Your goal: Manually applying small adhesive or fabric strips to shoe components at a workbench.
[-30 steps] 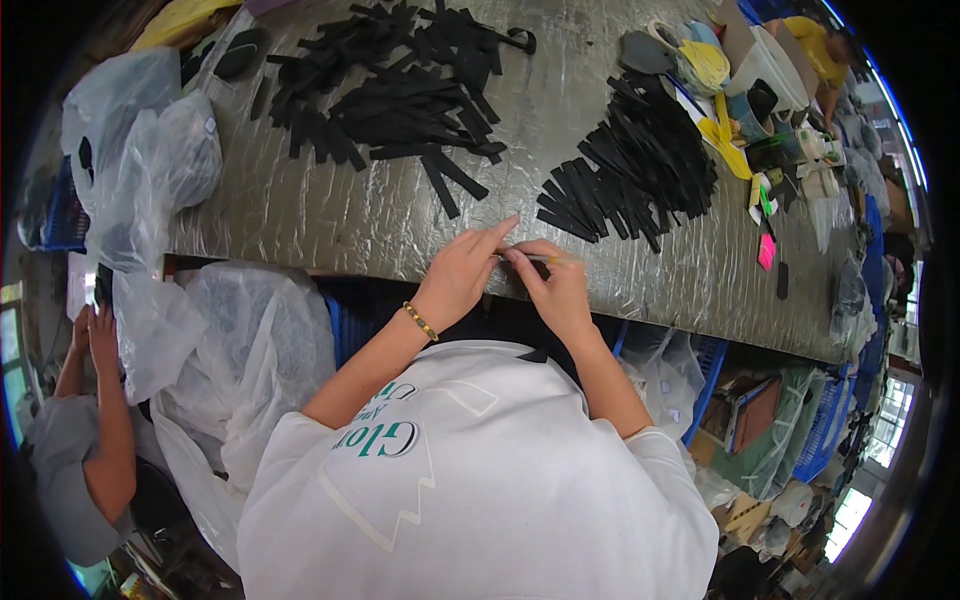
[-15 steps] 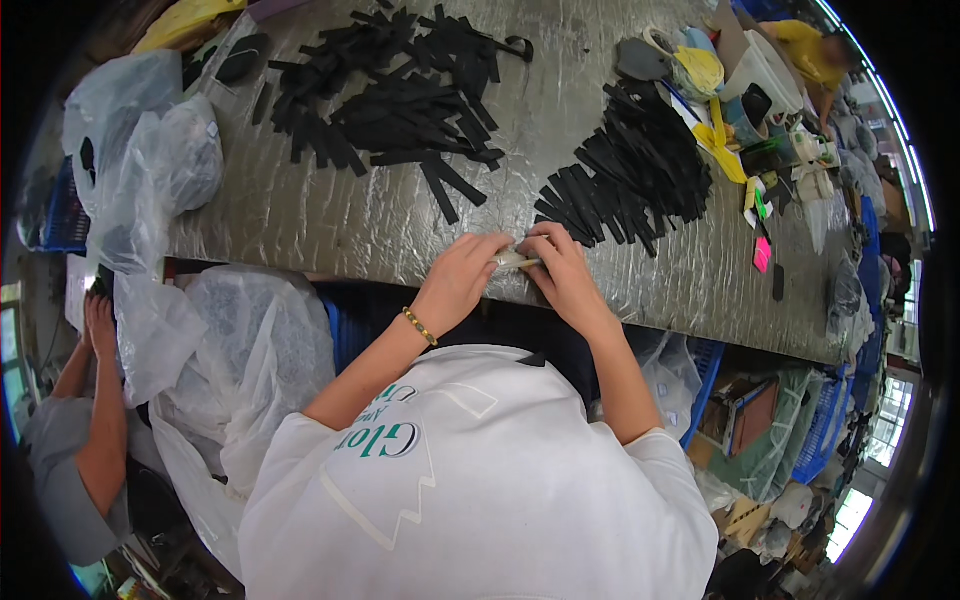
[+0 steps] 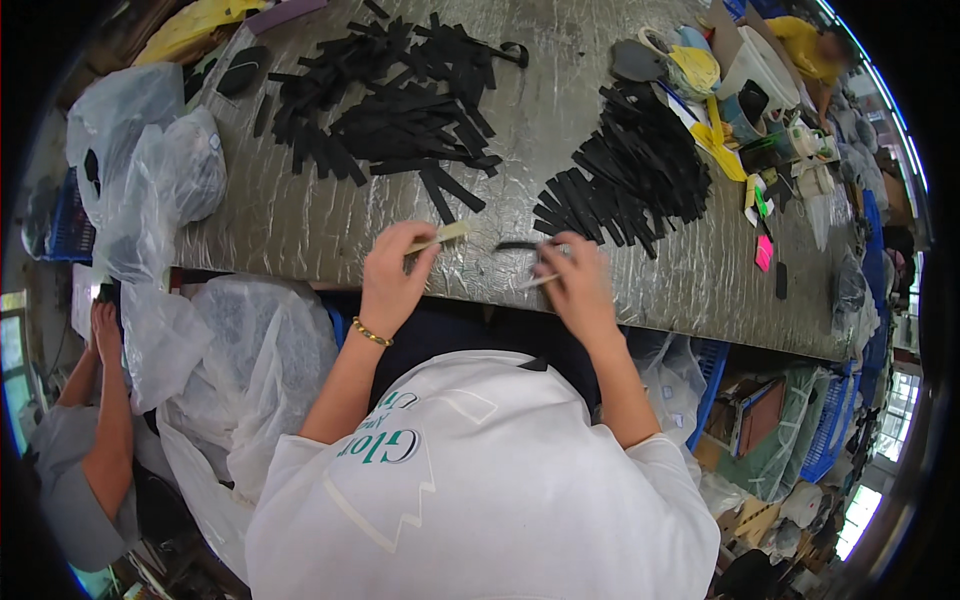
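Note:
My left hand [image 3: 396,268] pinches a short, flat pale-yellow strip [image 3: 452,231] that points right over the table's near edge. Apart from it, my right hand [image 3: 580,283] has its fingers bent round a black strip [image 3: 516,245]. A thin whitish piece [image 3: 540,282] also sticks out from that hand; motion blurs it, and its kind cannot be made out. Beyond my left hand lies a loose heap of black strips [image 3: 410,118]. Just past my right hand, more black strips [image 3: 640,165] lie in an overlapping fan.
A foil-like sheet covers the table [image 3: 300,225]. Tubs and a yellow ribbon [image 3: 716,140] crowd its far right, near a pink tag [image 3: 764,252]. Clear plastic bags [image 3: 255,345] hang at the left. Another person's arms [image 3: 108,400] show at far left; a yellow-clad person [image 3: 800,45] stands at far right.
My hands were together at the near edge and have drawn apart, the left moving left with the pale-yellow strip. A black strip now shows clearly in my right hand.

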The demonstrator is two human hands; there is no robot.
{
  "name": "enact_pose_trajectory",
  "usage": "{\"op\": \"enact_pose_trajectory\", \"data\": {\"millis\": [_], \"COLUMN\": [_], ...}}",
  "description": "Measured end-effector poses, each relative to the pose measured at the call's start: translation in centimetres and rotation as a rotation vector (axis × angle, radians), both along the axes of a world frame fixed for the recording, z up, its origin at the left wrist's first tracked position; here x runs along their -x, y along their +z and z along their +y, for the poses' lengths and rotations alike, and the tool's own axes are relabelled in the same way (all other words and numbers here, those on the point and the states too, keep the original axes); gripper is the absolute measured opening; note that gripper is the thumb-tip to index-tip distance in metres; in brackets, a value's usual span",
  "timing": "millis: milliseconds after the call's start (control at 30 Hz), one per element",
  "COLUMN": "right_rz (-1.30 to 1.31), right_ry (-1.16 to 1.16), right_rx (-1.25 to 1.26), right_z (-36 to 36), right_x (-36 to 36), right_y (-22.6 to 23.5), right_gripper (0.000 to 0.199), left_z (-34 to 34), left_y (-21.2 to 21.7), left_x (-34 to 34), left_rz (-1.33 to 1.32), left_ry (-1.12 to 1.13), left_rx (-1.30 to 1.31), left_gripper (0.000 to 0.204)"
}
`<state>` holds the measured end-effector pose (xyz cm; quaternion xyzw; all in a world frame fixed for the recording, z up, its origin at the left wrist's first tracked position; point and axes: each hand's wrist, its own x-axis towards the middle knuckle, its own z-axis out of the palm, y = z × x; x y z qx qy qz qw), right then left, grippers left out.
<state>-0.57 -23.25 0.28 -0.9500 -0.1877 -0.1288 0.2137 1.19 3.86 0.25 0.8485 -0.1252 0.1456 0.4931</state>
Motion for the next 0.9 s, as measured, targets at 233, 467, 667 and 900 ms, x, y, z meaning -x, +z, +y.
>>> {"op": "enact_pose_trajectory", "data": {"millis": [233,467,667,900], "right_rz": [0.034,-0.005,0.145,0.212], "right_ry": [0.0,0.051,0.145,-0.034], "right_rx": [-0.171,-0.199,-0.269,-0.371], "right_z": [6.6,9.7,2.6,0.8], "right_x": [-3.0,-4.8,-2.1,-1.2], "right_y": [0.2,-1.9,-0.2,1.9], "right_gripper": [0.029,0.022,0.022,0.034], "left_z": [1.9,1.9,0.2,-3.1], "left_y": [0.2,1.2,1.2,0.5], "left_x": [-0.7,-0.4,0.2,0.3], "left_rz": [-0.016,-0.019,-0.051,-0.004], "left_ry": [0.224,0.255,0.009,-0.247], "left_rx": [0.064,0.069,-0.006,-0.167], "left_gripper": [0.018,0.018,0.015,0.015]}}
